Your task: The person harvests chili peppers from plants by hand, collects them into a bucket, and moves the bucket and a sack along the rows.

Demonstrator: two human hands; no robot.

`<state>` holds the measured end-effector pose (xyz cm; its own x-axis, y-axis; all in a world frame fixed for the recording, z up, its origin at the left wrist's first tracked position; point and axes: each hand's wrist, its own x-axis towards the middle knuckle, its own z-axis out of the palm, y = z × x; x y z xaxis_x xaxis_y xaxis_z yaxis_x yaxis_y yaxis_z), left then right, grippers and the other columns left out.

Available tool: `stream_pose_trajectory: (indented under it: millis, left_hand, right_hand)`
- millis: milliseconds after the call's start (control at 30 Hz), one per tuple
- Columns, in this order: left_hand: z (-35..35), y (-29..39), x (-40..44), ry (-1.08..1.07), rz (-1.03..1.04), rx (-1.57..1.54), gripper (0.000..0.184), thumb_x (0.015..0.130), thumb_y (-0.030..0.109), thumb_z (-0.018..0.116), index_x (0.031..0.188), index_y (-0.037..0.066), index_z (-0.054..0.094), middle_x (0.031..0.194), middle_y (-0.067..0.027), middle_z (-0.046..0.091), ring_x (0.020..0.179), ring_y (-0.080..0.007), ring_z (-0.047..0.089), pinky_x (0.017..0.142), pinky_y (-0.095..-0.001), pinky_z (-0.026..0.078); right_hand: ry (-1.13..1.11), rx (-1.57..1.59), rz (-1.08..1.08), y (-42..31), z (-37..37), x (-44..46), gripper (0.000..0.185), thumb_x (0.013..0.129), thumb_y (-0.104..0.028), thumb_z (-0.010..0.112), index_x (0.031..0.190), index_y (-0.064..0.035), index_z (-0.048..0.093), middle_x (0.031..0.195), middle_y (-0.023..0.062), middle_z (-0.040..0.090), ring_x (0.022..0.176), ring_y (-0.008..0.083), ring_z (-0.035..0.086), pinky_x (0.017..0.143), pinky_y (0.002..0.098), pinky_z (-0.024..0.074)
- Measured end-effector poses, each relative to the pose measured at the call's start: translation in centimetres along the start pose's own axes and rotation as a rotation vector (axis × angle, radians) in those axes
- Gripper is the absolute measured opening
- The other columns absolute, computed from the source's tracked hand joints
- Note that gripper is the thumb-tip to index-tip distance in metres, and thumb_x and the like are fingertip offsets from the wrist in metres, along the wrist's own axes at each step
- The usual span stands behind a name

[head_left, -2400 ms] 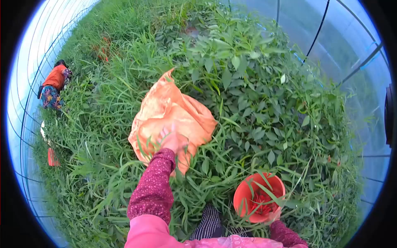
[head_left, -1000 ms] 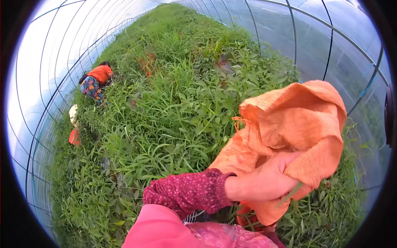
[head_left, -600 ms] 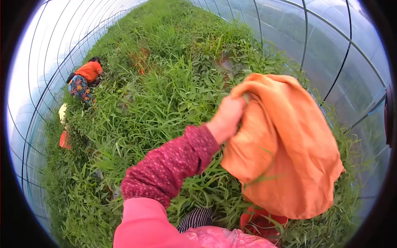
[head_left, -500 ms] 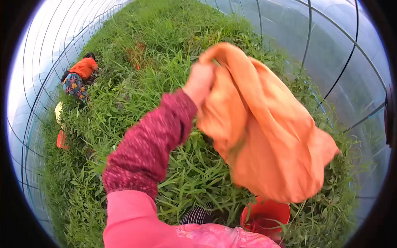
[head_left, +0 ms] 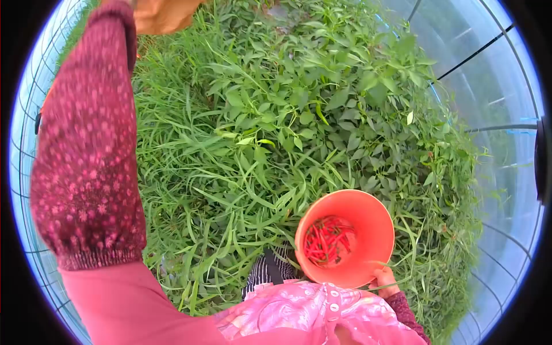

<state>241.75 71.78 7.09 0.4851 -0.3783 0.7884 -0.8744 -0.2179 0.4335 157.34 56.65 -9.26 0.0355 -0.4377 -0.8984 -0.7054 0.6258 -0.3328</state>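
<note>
My left arm, in a dark red patterned sleeve cover (head_left: pixel 86 144), is raised to the top left. The hand itself is almost wholly past the top edge, with an orange cloth (head_left: pixel 164 14) hanging from it, only its lower part showing. Low on the right, my right hand (head_left: pixel 384 279) is closed on the rim of a red-orange bucket (head_left: pixel 374 230), which tilts so its mouth faces me. Red chili peppers (head_left: pixel 326 241) lie in the bottom of the bucket.
Pepper plants (head_left: pixel 345 98) with a few green peppers stand ahead and to the right. Tall grass (head_left: pixel 201 172) grows thickly among them. Clear plastic sheeting on hoops (head_left: pixel 506 172) curves along both sides. My striped trouser leg (head_left: pixel 261 273) is in the grass.
The orange cloth has swung from the centre right up to the top left with my left hand. My right hand has come into view on the bucket, which is higher in view.
</note>
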Motion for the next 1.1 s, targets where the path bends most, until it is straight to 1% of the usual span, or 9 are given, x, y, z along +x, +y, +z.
stream_pose_trajectory:
  millis: [100, 133, 200, 367, 400, 533, 633, 900, 1100]
  left_hand:
    - [3.3, -4.4, -10.4, -0.167, -0.369, 0.007, 0.01, 0.084, 0.015, 0.053, 0.088, 0.007, 0.059, 0.074, 0.0001, 0.056, 0.069, -0.0148, 0.057, 0.062, -0.0311, 0.05]
    - [4.5, 0.9, -13.8, -0.397, -0.7, -0.07, 0.011, 0.083, 0.014, 0.057, 0.09, 0.006, 0.059, 0.078, 0.0006, 0.057, 0.077, -0.0138, 0.058, 0.07, -0.028, 0.049]
    - [6.7, 4.5, -22.5, -0.557, -0.668, -0.297, 0.015, 0.08, 0.012, 0.057, 0.069, 0.001, 0.06, 0.068, -0.007, 0.057, 0.06, -0.0133, 0.055, 0.058, -0.0296, 0.048]
    - [7.2, 5.6, -46.3, -1.177, -0.842, 0.182, 0.021, 0.081, 0.019, 0.051, 0.082, 0.003, 0.065, 0.085, -0.0181, 0.064, 0.075, -0.0335, 0.062, 0.071, -0.0388, 0.051]
    - [6.4, 6.6, -49.4, -1.346, -0.728, 0.211, 0.024, 0.08, 0.021, 0.052, 0.091, 0.004, 0.066, 0.093, -0.0184, 0.064, 0.083, -0.033, 0.062, 0.076, -0.0393, 0.05]
    - [3.7, 16.1, -56.2, -1.128, -1.462, -0.443, 0.061, 0.079, 0.021, 0.06, 0.135, 0.01, 0.039, 0.129, -0.0162, 0.05, 0.114, -0.0274, 0.052, 0.096, -0.0343, 0.041]
    - [3.0, 21.5, -58.3, -1.715, -1.212, -0.12, 0.059, 0.083, 0.041, 0.055, 0.129, 0.005, 0.044, 0.122, -0.0167, 0.055, 0.112, -0.0281, 0.052, 0.096, -0.0364, 0.041]
    - [0.1, 27.9, -70.5, -1.758, -1.27, -0.235, 0.041, 0.08, 0.03, 0.054, 0.105, -0.001, 0.058, 0.104, -0.0226, 0.06, 0.098, -0.035, 0.058, 0.086, -0.0416, 0.046]
    - [-0.2, 23.6, -67.7, -1.277, -1.402, 0.018, 0.028, 0.083, 0.017, 0.052, 0.106, 0.004, 0.061, 0.092, -0.0199, 0.064, 0.083, -0.0322, 0.062, 0.079, -0.0391, 0.05]
  right_hand:
    - [-0.082, 0.05, -0.085, -2.8, 2.6, -0.9, 0.039, 0.079, -0.004, 0.046, 0.119, -0.0018, 0.047, 0.087, 0.0078, 0.063, 0.052, 0.0141, 0.055, 0.04, 0.023, 0.0452]
    - [-0.123, -0.004, -0.114, -3.2, 3.2, -0.5, 0.041, 0.078, -0.004, 0.046, 0.12, -0.0028, 0.047, 0.093, 0.0078, 0.063, 0.059, 0.0143, 0.058, 0.044, 0.0232, 0.0476]
    - [-0.177, -0.072, -0.144, -4.4, 5.0, 0.9, 0.043, 0.078, -0.004, 0.046, 0.121, -0.0038, 0.047, 0.098, 0.0078, 0.062, 0.067, 0.0145, 0.062, 0.047, 0.0234, 0.05]
    - [-0.226, -0.131, -0.507, -9.0, 9.0, 2.3, 0.056, 0.074, 0.004, 0.047, 0.128, 0.0003, 0.039, 0.12, 0.009, 0.053, 0.106, 0.0154, 0.051, 0.09, 0.0276, 0.0419]
    - [-0.212, -0.129, -0.53, -9.9, 9.5, 2.9, 0.054, 0.074, 0.003, 0.046, 0.128, 0.0004, 0.039, 0.118, 0.0088, 0.054, 0.102, 0.0158, 0.053, 0.088, 0.0269, 0.0429]
    - [-0.304, -0.034, -0.474, -14.0, 12.6, 5.0, 0.047, 0.078, -0.001, 0.043, 0.126, -0.0001, 0.042, 0.113, 0.0086, 0.056, 0.099, 0.0173, 0.055, 0.084, 0.031, 0.0471]
    - [-0.297, 0.096, -0.44, -16.2, 17.4, 6.9, 0.043, 0.08, -0.002, 0.045, 0.123, -0.0011, 0.043, 0.111, 0.0096, 0.056, 0.098, 0.0204, 0.057, 0.081, 0.0346, 0.0502]
    - [-0.415, 0.232, -0.422, -21.4, 29.1, 12.9, 0.032, 0.082, -0.006, 0.048, 0.114, -0.0013, 0.047, 0.104, 0.0095, 0.057, 0.091, 0.021, 0.059, 0.076, 0.035, 0.0516]
    - [-0.408, 0.17, -0.364, -23.2, 35.5, 17.4, 0.027, 0.083, -0.008, 0.048, 0.109, -0.0025, 0.049, 0.098, 0.008, 0.059, 0.086, 0.0184, 0.06, 0.071, 0.0333, 0.0515]
